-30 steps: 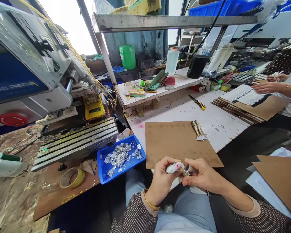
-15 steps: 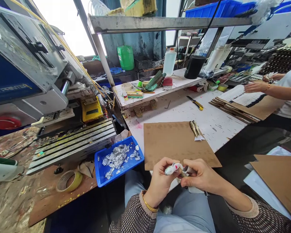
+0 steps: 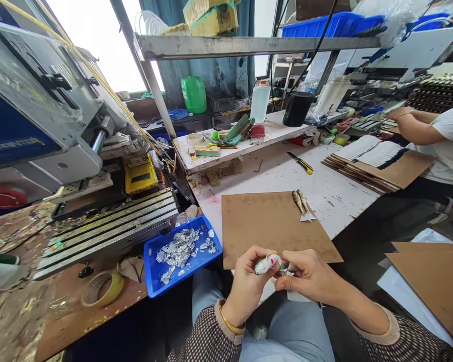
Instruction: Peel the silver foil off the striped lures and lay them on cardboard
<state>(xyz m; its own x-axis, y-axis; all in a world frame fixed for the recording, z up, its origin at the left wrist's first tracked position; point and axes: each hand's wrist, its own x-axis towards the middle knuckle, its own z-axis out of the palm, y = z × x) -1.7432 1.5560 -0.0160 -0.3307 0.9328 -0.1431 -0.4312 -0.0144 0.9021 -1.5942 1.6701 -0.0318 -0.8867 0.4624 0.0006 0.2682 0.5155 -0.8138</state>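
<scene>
My left hand (image 3: 247, 281) is closed around a fish-shaped fishing lure (image 3: 264, 265), whose pale front end with a red-pink spot sticks out between thumb and fingers. My right hand (image 3: 309, 276) pinches at the lure's other end, where a small silvery bit shows; the fingers partly hide that end. Both hands are over my lap, at the near edge of a brown board (image 3: 264, 221). Two more fish-shaped lures (image 3: 301, 202) with white tail ends lie side by side on the board's far right corner. Left of the board, a blue tray (image 3: 151, 271) holds crumpled silver foil scraps (image 3: 179, 246).
A yellow-handled knife (image 3: 304, 165) lies on the white table. Left stand a pad-printing machine (image 3: 41, 110), a slotted metal bed (image 3: 109, 229) and a tape roll (image 3: 103, 289). At right, a co-worker's arm (image 3: 419, 123) is beyond stacked boards (image 3: 392, 166) bearing rows of pale pieces.
The view has shifted slightly. My hands keep their hold on the lure, which has turned a little. The co-worker's hands have moved away from the stacked boards, farther back.
</scene>
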